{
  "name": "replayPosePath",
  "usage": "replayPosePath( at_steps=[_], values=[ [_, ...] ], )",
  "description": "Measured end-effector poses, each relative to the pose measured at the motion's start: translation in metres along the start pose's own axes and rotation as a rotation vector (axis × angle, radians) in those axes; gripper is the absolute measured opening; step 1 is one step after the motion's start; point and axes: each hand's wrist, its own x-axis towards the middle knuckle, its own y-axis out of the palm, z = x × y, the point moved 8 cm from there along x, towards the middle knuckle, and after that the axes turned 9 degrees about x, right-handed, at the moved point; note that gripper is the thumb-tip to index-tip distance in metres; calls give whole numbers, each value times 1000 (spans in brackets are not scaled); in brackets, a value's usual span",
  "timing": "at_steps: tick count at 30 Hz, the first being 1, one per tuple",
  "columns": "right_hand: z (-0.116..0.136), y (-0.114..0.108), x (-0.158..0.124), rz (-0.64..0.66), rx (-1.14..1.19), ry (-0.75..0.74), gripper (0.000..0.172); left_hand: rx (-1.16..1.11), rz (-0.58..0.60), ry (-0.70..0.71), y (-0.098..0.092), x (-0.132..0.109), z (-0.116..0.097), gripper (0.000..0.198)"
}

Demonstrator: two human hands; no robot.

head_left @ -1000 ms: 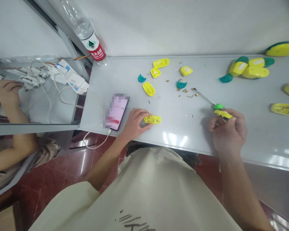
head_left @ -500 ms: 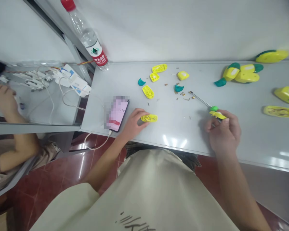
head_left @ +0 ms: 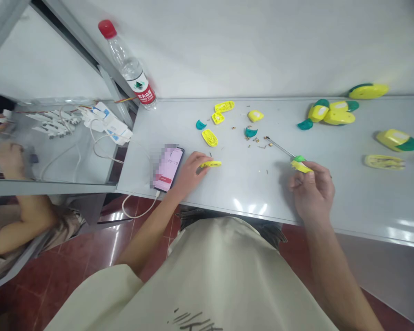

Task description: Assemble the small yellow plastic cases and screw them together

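My left hand (head_left: pixel 190 172) rests on the table, its fingertips holding a yellow plastic shell half (head_left: pixel 210 164) tilted up on its edge. My right hand (head_left: pixel 312 189) is raised slightly, pinching a small yellow plastic part (head_left: pixel 301 166). Right by that part sits the green handle of a screwdriver (head_left: pixel 298 158), its thin steel shaft pointing up-left toward scattered brass screws (head_left: pixel 258 143). I cannot tell whether my fingers grip the screwdriver too.
A phone (head_left: pixel 167 168) on a white cable lies left of my left hand, and a water bottle (head_left: pixel 133 71) stands at the table's back corner. Yellow and teal shell pieces (head_left: pixel 210 137) lie about. A co-worker's hands (head_left: pixel 8 158) work beyond a neighbouring table (head_left: pixel 55 158) at left.
The shell half in my left hand has turned from lying flat to edge-on. The whole view has tilted, with the table sliding lower in the frame and its objects appearing smaller.
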Motion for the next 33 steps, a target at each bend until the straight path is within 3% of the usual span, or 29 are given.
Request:
replayPosePath(
  at_steps=[10,17,21,27,33],
  values=[
    [1,1,-1,1,-18,8,30,58,-82,2,-6,0,5,20],
    [1,0,-1,14,-66,5,23,47,-42,-229,-8,2,14,27],
    [0,0,-1,13,-75,-1,21,149,-31,-282,-6,0,21,25],
    [-2,-2,-1,-8,-142,-32,17,323,-84,-204,-14,0,11,28],
    [-2,-4,-3,-36,-185,-43,22,334,128,-20,4,1,-13,17]
  ],
)
